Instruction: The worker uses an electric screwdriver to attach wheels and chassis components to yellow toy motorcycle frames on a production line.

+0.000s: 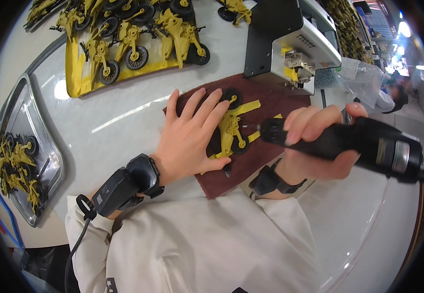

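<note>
Right hand (pixel 314 128) gripping cylindrical screwdriver (pixel 363 144), left hand (pixel 186 136) splayed partly over matte yellow motorcycle (pixel 230 128)

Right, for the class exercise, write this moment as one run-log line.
Left hand: spread, thumb at yellow model motorcycle | Right hand: closed on black power tool, tip facing motorcycle | Under motorcycle: maroon cloth

Left hand (pixel 188 133) splayed palm-down, right hand (pixel 314 126) raised and curled.
</note>
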Motion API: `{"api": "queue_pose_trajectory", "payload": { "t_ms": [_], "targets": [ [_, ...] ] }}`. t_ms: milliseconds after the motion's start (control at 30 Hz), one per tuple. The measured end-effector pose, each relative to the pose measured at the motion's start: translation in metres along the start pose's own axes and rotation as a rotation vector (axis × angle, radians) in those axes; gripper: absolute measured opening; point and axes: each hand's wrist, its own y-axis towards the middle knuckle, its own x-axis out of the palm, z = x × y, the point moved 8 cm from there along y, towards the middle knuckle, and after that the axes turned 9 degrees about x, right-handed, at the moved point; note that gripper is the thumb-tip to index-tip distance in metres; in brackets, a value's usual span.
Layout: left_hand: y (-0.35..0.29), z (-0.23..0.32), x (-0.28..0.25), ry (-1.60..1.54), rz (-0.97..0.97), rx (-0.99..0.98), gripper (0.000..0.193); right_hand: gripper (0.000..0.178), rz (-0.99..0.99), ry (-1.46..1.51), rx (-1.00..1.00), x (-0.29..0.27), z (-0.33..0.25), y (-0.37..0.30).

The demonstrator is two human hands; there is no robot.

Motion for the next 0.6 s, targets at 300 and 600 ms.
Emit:
{"api": "queue_pose_trajectory", "payload": {
  "t_ms": [300,600],
  "targets": [
    [-0.002,-0.001,-0.002,-0.026,0.032,0.005,0.091,0.079,-0.036,-0.020,0.000,0.031,0.012,0.002],
    [-0.001,-0.004,-0.005,-0.055,0.056,-0.001,0.091,0.063,-0.011,-0.261,0.153,0.042,0.050,0.013]
  ]
}}
